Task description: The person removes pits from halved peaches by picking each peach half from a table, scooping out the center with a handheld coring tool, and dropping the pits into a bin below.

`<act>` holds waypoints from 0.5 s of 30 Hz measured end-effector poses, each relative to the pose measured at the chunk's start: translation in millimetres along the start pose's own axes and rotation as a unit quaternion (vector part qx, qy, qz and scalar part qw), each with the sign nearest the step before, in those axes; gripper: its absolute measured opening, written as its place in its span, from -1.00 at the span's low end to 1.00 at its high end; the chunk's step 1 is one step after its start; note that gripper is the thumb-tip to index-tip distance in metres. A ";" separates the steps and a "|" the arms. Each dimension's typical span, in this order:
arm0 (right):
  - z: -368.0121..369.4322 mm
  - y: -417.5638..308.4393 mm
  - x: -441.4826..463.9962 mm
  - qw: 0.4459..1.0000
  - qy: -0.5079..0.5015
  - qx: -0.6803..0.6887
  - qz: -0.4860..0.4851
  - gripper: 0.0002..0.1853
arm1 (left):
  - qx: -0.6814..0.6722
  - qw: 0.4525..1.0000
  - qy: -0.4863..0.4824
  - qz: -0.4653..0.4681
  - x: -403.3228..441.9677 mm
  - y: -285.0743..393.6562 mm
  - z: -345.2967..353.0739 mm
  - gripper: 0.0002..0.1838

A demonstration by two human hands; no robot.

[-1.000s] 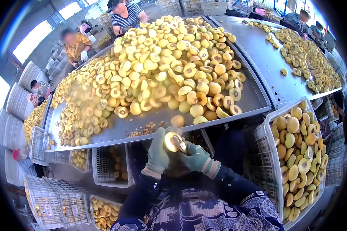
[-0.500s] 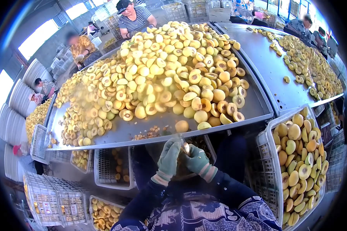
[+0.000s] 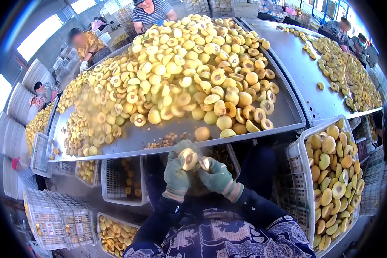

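Observation:
Both my hands wear green-grey gloves and are held close together below the near edge of the metal table (image 3: pixel 288 124). My left hand (image 3: pixel 177 174) is closed on a halved yellow fruit (image 3: pixel 188 159), its cut face showing. Just to the right, my right hand (image 3: pixel 217 175) pinches a small object with a pale end (image 3: pixel 205 164), too small to make out; it is beside the fruit half. Beyond them a large heap of halved fruit (image 3: pixel 172 64) covers much of the table. One rounder fruit (image 3: pixel 202 133) and scattered pits (image 3: pixel 165 141) lie near the table's edge.
A crate of fruit halves (image 3: pixel 306 133) stands at the right. Another crate (image 3: pixel 124 200) is under the table's edge, with stacked crates (image 3: pixel 58 219) at the lower left. People work around the tables, one in a striped shirt (image 3: pixel 148 16) across the heap. A second table (image 3: pixel 284 47) holds more fruit.
Half a second ago the fruit's cut face was not visible in my left hand; now it shows. The left glove has shifted slightly left. The view has shifted a little, and the person in orange has moved an arm.

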State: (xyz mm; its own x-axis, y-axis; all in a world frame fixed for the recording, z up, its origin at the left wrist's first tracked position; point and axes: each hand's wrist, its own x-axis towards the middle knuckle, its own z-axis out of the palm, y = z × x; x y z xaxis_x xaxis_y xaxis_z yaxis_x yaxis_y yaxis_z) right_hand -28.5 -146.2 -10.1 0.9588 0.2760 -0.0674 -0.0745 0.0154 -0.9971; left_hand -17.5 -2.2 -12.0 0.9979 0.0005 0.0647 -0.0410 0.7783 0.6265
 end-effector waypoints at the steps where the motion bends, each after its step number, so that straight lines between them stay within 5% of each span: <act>1: 1.8 14.2 0.7 0.999 -0.014 -0.028 0.011 -0.78 | 0.019 0.999 0.051 -0.004 -1.8 -0.6 3.0 -0.50; 4: 10.2 16.0 -1.5 0.996 -0.008 0.088 0.002 -0.77 | 0.073 0.997 0.020 0.018 -2.1 -3.3 6.4 -0.46; 7: 11.3 -5.4 -7.2 0.999 -0.011 -0.026 -0.045 -0.77 | 0.095 0.991 0.095 0.021 -4.3 -6.5 19.1 -0.49; 15: 6.8 8.0 -1.2 0.992 -0.113 -0.036 -0.040 -0.72 | 0.185 0.972 0.146 0.000 -4.4 -5.2 18.4 -0.50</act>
State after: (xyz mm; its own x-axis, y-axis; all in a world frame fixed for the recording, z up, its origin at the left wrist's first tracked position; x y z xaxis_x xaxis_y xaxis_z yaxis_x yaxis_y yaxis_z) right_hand -32.2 -139.9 -17.8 0.8741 0.4855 0.0131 0.0263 -0.0204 -0.9994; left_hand -22.6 -17.8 -1.2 0.9671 0.2216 -0.1250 -0.0026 0.5000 0.8660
